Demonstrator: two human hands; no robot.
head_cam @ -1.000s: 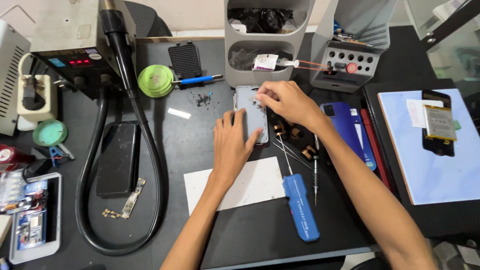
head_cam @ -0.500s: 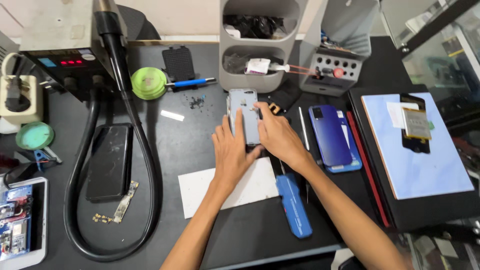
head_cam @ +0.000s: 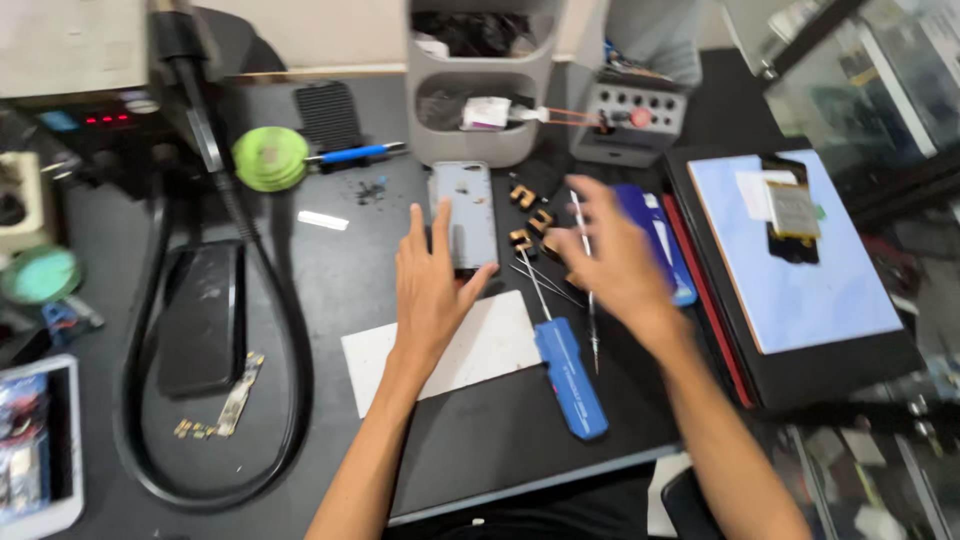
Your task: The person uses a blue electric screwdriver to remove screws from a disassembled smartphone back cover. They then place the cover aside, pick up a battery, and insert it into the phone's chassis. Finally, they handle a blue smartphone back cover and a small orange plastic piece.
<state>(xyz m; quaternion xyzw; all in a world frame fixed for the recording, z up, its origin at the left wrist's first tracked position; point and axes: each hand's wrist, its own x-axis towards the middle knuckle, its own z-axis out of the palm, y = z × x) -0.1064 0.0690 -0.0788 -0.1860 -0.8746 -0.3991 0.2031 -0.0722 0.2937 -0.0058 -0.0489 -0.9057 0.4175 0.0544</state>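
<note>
Head view: your left hand (head_cam: 432,290) lies flat, fingers spread, fingertips on the grey phone (head_cam: 465,215) at 12 o'clock on the dark surface (head_cam: 330,290). Your right hand (head_cam: 610,258), open and blurred, hovers near the blue screwdriver (head_cam: 568,375); half a second ago it touched the phone.

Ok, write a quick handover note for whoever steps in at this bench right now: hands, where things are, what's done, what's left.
Left hand: flat on the mat, fingertips on the grey phone, which lies back up.
Right hand: open, blurred, over the thin tools and small brown parts; holds nothing.
Blue-handled screwdriver lies by the white sheet.
Done: nothing visibly opened.
Left: phone back looks closed.
</note>
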